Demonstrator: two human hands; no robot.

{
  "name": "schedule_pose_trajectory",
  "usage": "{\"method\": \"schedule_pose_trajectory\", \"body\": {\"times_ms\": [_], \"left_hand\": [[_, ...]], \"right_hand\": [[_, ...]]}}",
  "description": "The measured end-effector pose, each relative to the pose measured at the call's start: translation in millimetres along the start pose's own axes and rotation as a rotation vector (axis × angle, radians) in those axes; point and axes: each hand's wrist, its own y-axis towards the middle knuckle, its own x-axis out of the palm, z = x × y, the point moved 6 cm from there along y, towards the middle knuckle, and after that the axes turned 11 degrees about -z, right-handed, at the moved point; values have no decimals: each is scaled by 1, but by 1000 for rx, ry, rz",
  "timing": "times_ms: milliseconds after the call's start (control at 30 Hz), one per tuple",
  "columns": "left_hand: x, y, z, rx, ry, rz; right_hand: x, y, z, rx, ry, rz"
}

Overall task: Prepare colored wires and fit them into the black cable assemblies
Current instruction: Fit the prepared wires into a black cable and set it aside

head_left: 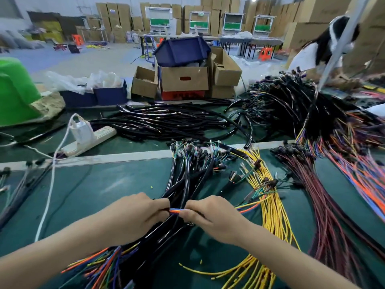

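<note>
Hands are pinching orange-blue wires [176, 211] between them, left [137, 213] and right [210, 215]; black cables [187, 184] are lying beneath on counter [104, 184].

Hidden: orange and blue wires [176, 211], only a short stretch showing, both ends inside the grip of the left hand [143, 213] and the right hand [208, 215]; black cable assemblies [187, 180], mid-length covered by both hands.
Cut off: yellow wires [270, 215], at the bottom edge; green bin [14, 90], at the left edge.
Blurred: second person [306, 57], partly behind a pole [338, 44].
Too small to read: labels on the far cartons [125, 17].
</note>
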Motion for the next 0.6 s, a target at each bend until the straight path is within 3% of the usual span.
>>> {"method": "schedule_pose_trajectory", "body": {"times_ms": [200,367,467,600], "left_hand": [[4,-3,3,90,-682,-272],[4,3,19,136,-799,-280],[1,6,24,130,-712,-224],[-7,5,13,66,-690,-149]], "right_hand": [[3,-6,-10,-62,-136,59],[-5,-7,-27,-109,-43,101],[-3,-2,-35,-126,-81,115],[-8,-3,-3,47,-202,120]]}}
